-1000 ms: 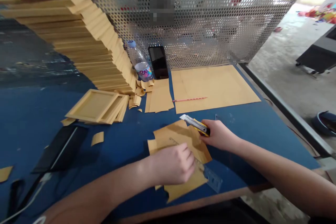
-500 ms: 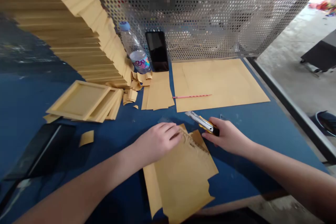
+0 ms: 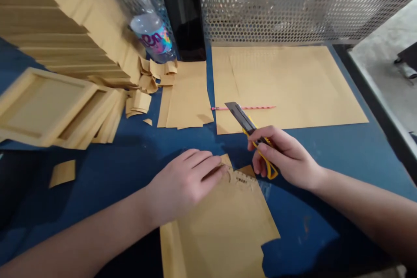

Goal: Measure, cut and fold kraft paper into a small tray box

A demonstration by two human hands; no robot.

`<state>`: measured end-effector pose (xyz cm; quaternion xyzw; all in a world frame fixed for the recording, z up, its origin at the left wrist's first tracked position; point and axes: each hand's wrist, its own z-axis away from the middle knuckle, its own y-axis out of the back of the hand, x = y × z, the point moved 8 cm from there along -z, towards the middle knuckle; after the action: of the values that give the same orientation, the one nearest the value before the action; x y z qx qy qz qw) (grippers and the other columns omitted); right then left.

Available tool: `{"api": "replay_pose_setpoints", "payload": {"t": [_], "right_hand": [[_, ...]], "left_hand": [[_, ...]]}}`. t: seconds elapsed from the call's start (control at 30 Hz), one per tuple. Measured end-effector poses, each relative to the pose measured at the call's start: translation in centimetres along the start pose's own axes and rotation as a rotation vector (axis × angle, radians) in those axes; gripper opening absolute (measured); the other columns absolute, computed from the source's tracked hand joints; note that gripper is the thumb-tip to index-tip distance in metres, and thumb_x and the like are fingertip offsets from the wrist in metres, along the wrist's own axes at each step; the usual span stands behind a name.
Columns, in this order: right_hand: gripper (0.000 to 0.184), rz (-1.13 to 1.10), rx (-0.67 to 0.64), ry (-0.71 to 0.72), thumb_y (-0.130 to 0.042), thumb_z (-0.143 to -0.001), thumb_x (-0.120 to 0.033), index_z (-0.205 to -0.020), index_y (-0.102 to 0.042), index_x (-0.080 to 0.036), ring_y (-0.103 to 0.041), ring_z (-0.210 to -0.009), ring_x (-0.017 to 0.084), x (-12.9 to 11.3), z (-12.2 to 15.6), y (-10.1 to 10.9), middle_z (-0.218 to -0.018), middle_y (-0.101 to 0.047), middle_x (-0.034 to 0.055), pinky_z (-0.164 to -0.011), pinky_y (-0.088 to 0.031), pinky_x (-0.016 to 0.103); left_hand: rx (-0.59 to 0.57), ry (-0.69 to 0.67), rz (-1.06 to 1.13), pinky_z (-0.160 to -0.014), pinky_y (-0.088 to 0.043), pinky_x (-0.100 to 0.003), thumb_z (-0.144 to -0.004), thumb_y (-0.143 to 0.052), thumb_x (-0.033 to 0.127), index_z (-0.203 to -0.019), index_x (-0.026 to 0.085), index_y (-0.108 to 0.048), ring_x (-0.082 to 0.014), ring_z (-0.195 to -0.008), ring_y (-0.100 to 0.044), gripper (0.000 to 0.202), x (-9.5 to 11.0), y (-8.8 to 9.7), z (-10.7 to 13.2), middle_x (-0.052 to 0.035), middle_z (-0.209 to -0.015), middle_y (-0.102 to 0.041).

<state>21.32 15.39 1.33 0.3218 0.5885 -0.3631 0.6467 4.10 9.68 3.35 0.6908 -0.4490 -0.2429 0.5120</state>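
My left hand lies flat with fingers stretched out, pressing a clear ruler onto a sheet of brown kraft paper on the blue table. My right hand grips a yellow utility knife, its blade extended and pointing up and left, just above the top corner of the sheet. The ruler shows only as a faint strip past my left fingertips.
A large brown sheet with a pink pencil on it lies behind. Cut strips, paper scraps, stacked cardboard trays, a water bottle and a black phone stand before a perforated metal screen.
The view has come closer and lower. My right hand has lifted the knife and tilted its blade upward; my left hand stays pressed on the ruler at the sheet's top.
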Motion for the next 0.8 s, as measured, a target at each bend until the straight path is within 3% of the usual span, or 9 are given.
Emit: {"api": "replay_pose_setpoints", "payload": {"t": [0.13,0.27,0.4,0.47,0.57,0.8], "right_hand": [[0.032,-0.136,-0.101,0.018,-0.058,-0.103,-0.04,-0.131,-0.066,-0.025,-0.075,-0.09,0.02,-1.0,0.6,0.1,-0.117,-0.071,0.0084,-0.076,-0.064,0.033],[0.034,-0.15,-0.139,0.041,-0.061,-0.099,-0.025,-0.131,-0.069,-0.029,-0.077,-0.107,0.024,-2.2,0.2,0.0,-0.115,-0.079,0.0055,-0.09,-0.065,0.038],[0.037,0.135,-0.033,0.229,-0.08,-0.087,-0.014,-0.118,-0.069,-0.03,-0.076,-0.083,0.018,-3.6,-0.6,0.4,-0.099,-0.077,0.0017,-0.072,-0.064,0.029],[0.034,0.314,0.028,0.347,-0.084,-0.085,-0.016,-0.112,-0.069,-0.03,-0.07,-0.072,0.016,-4.2,-0.5,0.6,-0.089,-0.073,0.0008,-0.065,-0.061,0.03],[0.03,0.481,0.019,0.484,-0.085,-0.087,-0.023,-0.11,-0.066,-0.029,-0.061,-0.062,0.016,-4.7,0.0,0.2,-0.079,-0.066,-0.0004,-0.06,-0.056,0.032],[0.024,0.608,0.024,0.544,-0.077,-0.091,-0.019,-0.108,-0.061,-0.025,-0.052,-0.059,0.013,-5.0,0.4,-0.1,-0.073,-0.057,-0.0021,-0.052,-0.047,0.027]], "left_hand": [[0.017,0.036,0.12,-0.088,-0.058,-0.037,-0.106,-0.055,0.015,-0.108,0.016,-0.072,-0.0207,-0.099,-0.07,0.018,-0.5,-0.3,-0.2,-0.0067,-0.105,-0.076],[0.06,0.129,0.222,-0.085,-0.057,-0.031,-0.108,-0.054,0.014,-0.103,0.016,-0.068,-0.0158,-0.092,-0.071,0.015,-1.1,-0.2,-0.7,-0.0034,-0.096,-0.076],[0.058,0.083,0.18,-0.086,-0.059,-0.034,-0.108,-0.052,0.013,-0.102,0.016,-0.069,-0.0175,-0.093,-0.072,0.019,-0.8,0.0,-0.8,-0.0047,-0.098,-0.077],[0.057,0.039,0.152,-0.089,-0.06,-0.037,-0.108,-0.05,0.012,-0.105,0.015,-0.07,-0.0202,-0.098,-0.072,0.02,-0.6,0.2,-0.5,-0.0075,-0.103,-0.078],[0.041,0.035,0.175,-0.092,-0.06,-0.039,-0.109,-0.047,0.012,-0.116,0.012,-0.07,-0.0212,-0.101,-0.07,0.024,-0.7,0.1,-0.2,-0.0095,-0.107,-0.077],[0.031,0.052,0.228,-0.09,-0.058,-0.038,-0.107,-0.047,0.01,-0.113,0.01,-0.073,-0.0208,-0.1,-0.069,0.027,-0.9,0.1,-0.5,-0.0098,-0.106,-0.076]]}}
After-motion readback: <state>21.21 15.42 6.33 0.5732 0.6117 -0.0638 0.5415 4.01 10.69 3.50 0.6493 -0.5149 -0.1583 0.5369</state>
